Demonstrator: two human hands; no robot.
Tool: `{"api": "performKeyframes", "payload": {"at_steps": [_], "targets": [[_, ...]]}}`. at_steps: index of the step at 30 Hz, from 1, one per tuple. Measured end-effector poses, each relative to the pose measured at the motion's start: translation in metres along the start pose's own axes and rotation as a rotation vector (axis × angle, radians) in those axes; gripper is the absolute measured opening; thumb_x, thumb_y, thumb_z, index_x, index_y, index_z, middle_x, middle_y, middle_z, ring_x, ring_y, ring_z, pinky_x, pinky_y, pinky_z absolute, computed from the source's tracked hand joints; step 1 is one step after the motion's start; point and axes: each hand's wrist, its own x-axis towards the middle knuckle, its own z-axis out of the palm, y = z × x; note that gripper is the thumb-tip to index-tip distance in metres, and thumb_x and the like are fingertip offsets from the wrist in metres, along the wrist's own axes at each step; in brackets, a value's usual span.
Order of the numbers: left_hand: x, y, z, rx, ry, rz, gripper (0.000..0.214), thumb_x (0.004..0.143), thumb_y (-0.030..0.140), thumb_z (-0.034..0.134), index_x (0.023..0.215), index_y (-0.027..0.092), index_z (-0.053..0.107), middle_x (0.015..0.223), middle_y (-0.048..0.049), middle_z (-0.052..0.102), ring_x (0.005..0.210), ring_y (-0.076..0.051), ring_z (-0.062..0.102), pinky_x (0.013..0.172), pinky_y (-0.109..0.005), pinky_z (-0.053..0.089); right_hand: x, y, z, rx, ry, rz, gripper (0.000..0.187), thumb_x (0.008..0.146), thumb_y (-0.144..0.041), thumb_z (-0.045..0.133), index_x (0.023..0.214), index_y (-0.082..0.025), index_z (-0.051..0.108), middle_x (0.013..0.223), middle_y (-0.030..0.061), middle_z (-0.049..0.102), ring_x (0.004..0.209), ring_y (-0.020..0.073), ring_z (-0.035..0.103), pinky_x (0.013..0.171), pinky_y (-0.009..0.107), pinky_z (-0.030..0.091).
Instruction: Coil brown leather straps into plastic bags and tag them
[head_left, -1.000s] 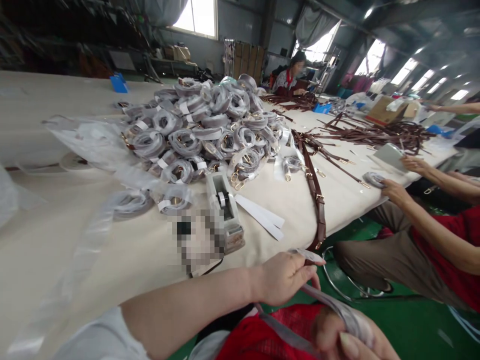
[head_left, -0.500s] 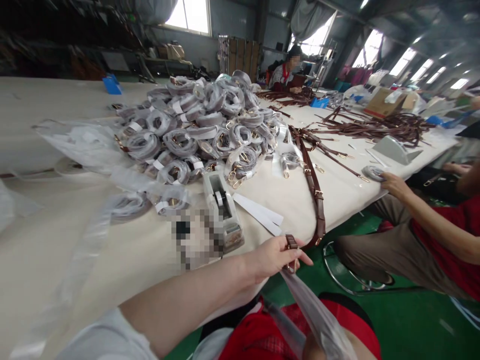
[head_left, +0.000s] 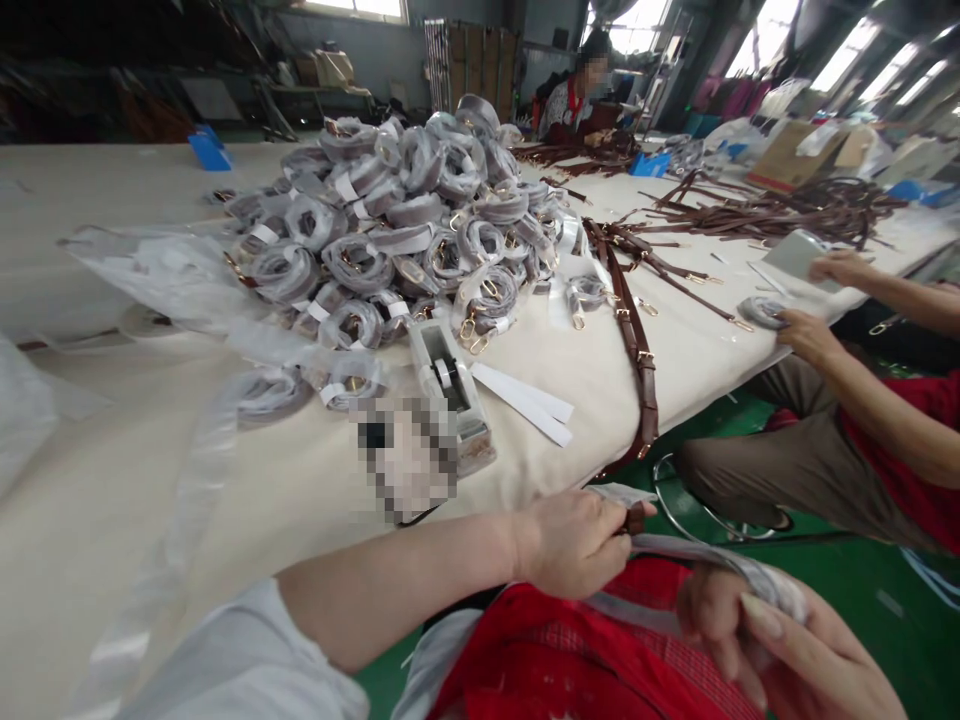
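My left hand (head_left: 574, 540) is closed in a pinch on the end of a brown strap (head_left: 636, 517) that sits in a clear plastic sleeve (head_left: 712, 560), just off the table's near edge. My right hand (head_left: 765, 640) is low at the bottom right, its fingers curled round the same sleeve further along. The sleeve stretches between both hands above my red lap.
A big heap of coiled, wrapped straps (head_left: 405, 230) fills the cream table (head_left: 225, 480). A tape dispenser (head_left: 450, 395) and white paper strips (head_left: 529, 400) lie near the edge. Bare brown straps (head_left: 637, 350) hang over it. A seated co-worker's hands (head_left: 806, 335) work at the right.
My left hand dropped back from the table edge towards my lap with the strap end. My right hand came up into view gripping the sleeve. The co-worker's far hand returned to the table.
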Motion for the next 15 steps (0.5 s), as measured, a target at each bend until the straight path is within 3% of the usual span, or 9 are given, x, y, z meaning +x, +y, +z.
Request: {"api": "performKeyframes", "payload": {"at_steps": [4, 10, 13, 15], "targets": [[0.000, 0.011, -0.004, 0.202, 0.005, 0.010, 0.045, 0.097, 0.034, 0.038, 0.123, 0.003, 0.057, 0.104, -0.0205, 0.068, 0.096, -0.030, 0.066, 0.088, -0.040, 0.049, 0.007, -0.009, 0.000, 0.042, 0.072, -0.032, 0.030, 0.083, -0.045, 0.066, 0.072, -0.018, 0.073, 0.056, 0.0047, 0.062, 0.041, 0.0117, 0.044, 0.040, 0.025, 0.037], [0.002, 0.025, -0.003, 0.482, -0.105, 0.047, 0.046, 0.098, 0.043, 0.034, 0.090, 0.011, 0.066, 0.080, -0.0111, 0.071, 0.073, -0.026, 0.068, 0.062, -0.035, 0.049, 0.033, -0.005, -0.010, 0.015, -0.012, -0.050, 0.033, 0.081, -0.046, 0.070, 0.071, -0.015, 0.074, 0.055, 0.0069, 0.068, 0.034, 0.0100, 0.052, 0.033, 0.019, 0.035], [0.002, 0.023, -0.005, 0.413, -0.132, -0.058, 0.043, 0.097, 0.042, 0.035, 0.083, 0.013, 0.065, 0.078, -0.0104, 0.070, 0.069, -0.025, 0.067, 0.058, -0.033, 0.046, 0.054, -0.001, -0.018, -0.052, 0.004, -0.021, 0.040, 0.081, -0.050, 0.069, 0.065, -0.014, 0.073, 0.052, 0.0068, 0.067, 0.031, 0.0100, 0.052, 0.032, 0.018, 0.034], [0.003, 0.019, -0.008, 0.163, -0.128, -0.171, 0.047, 0.097, 0.041, 0.030, 0.075, 0.016, 0.063, 0.072, -0.0078, 0.068, 0.064, -0.021, 0.064, 0.059, -0.030, 0.045, 0.069, 0.002, -0.026, -0.216, 0.080, -0.042, 0.044, 0.081, -0.053, 0.067, 0.061, -0.014, 0.070, 0.051, 0.0057, 0.066, 0.033, 0.0106, 0.052, 0.034, 0.020, 0.038]]}}
